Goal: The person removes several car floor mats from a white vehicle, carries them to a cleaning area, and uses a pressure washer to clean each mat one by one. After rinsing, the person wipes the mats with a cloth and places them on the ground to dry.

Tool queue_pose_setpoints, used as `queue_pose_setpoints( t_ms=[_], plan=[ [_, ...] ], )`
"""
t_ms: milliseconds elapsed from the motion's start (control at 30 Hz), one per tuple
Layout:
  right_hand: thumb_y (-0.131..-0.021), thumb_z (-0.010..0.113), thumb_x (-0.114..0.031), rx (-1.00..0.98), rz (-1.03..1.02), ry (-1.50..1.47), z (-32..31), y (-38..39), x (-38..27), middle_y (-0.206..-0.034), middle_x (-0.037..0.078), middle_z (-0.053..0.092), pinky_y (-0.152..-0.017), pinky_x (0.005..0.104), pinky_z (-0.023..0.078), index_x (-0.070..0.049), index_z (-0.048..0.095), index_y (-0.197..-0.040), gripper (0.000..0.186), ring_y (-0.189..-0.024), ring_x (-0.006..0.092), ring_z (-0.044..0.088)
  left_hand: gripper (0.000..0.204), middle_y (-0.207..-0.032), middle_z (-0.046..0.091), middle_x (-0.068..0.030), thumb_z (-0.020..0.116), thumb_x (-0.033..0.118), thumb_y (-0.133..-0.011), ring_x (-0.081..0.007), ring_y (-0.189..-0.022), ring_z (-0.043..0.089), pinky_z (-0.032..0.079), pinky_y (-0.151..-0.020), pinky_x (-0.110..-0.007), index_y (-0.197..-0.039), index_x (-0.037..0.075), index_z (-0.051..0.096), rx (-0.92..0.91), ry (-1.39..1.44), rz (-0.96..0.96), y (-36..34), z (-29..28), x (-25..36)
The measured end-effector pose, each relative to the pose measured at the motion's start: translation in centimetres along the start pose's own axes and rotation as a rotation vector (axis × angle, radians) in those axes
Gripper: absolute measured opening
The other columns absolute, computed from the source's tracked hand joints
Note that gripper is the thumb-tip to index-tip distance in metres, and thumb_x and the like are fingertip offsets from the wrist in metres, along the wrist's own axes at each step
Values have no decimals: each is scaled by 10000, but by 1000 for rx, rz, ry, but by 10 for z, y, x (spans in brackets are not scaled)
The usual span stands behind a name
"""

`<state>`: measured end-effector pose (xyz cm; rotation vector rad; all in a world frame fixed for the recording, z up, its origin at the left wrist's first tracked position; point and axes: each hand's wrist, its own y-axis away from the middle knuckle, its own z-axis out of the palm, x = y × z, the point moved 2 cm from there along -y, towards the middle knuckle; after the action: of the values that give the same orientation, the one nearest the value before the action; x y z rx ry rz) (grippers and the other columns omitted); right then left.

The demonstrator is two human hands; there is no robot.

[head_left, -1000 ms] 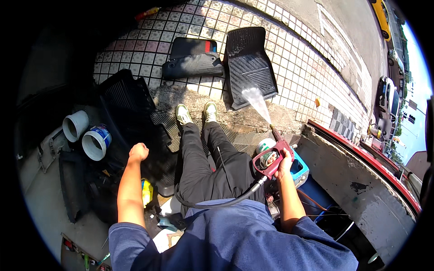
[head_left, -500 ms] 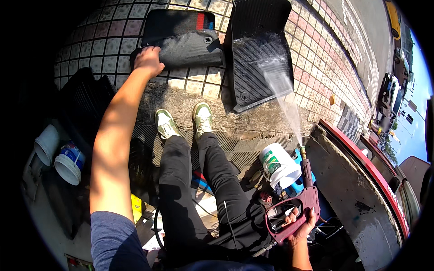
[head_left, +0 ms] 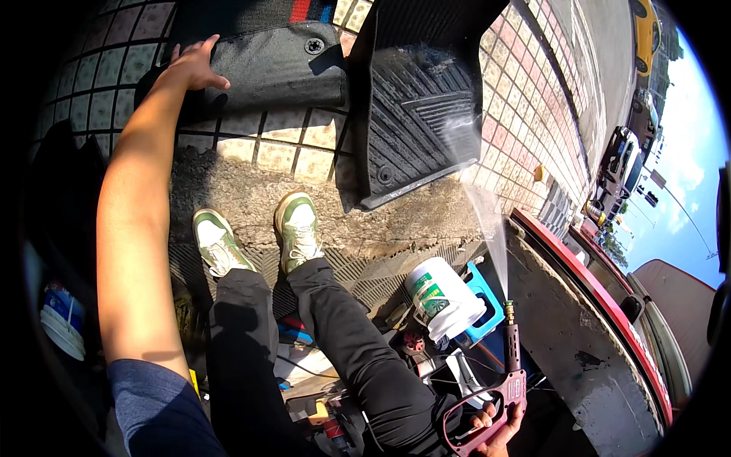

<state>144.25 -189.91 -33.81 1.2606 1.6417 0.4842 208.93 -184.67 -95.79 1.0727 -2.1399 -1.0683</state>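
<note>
My right hand is wrapped round the grip of a maroon pressure-washer spray gun, low on the right. From its nozzle a white fan of water shoots forward onto a black ribbed car floor mat, striking near its right edge. The mat lies on the tiles ahead, its surface wet. At the far left, my left hand spreads its fingers over the left end of a partly folded dark mat. That mat shows its grey underside with a round fastener, plus red and blue stripes on the carpet behind.
A white bucket lies tipped beside a blue plastic container at my right. A red-edged grey wall runs along the right. Another bucket sits at far left. Parked vehicles stand beyond the pavement.
The view has shifted, so the mats sit further left. My left hand's fingers have spread from their earlier curl on the folded mat. Water keeps spraying; its patch now lies nearer the ribbed mat's right edge.
</note>
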Motion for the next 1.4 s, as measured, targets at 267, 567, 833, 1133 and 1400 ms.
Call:
queue_pose_setpoints(
  t_ms=[267, 567, 833, 1133, 1400],
  plan=[
    [-908, 522, -689, 70, -96, 2, 31, 3, 3, -733, 40, 506, -535, 330, 446, -73, 557, -1114, 651, -541, 161, 471, 1301, -1671, 235, -113, 891, 593, -627, -310, -1552, 194, 155, -1277, -444, -1638, 184, 182, 20, -118, -38, -8, 14, -17],
    [-931, 503, -624, 66, -11, 29, 71, 16, 18, -720, 58, 532, -533, 334, 454, -158, 573, -1174, 530, -535, 163, 480, 623, -1251, 620, -125, 809, 159, -784, -359, -1094, 604, 469, -966, -434, -1339, 74, 540, 365, 83, 333, 27, 54, -35],
    [-924, 386, -809, -160, 69, -43, 66, 64, 4, -693, 48, 487, -550, 339, 424, -97, 566, -1144, 766, -534, 167, 453, 316, -1021, 617, -72, 713, 67, -733, -256, -1023, 601, 453, -876, -380, -1039, 113, 649, 280, 42, 702, 260, 86, 1],
    [-907, 492, -746, -66, -63, 220, 88, 173, -29, -604, 40, 462, -494, 340, 436, -86, 502, -784, 671, -527, 210, 470, 363, -1170, 699, -106, 688, 322, -840, -294, -1161, 637, 471, -1019, -440, -1132, 110, 723, -160, 275, 126, 525, 103, -93],
    [-922, 479, -742, -438, 24, 314, 60, 194, -53, -601, 39, 480, -501, 325, 440, -91, 503, -766, 670, -525, 215, 492, 399, -1371, 645, -115, 688, 424, -883, -271, -1307, 572, 416, -1106, -361, -1125, 121, 779, -514, 943, -237, 863, 213, -128]
  ],
)
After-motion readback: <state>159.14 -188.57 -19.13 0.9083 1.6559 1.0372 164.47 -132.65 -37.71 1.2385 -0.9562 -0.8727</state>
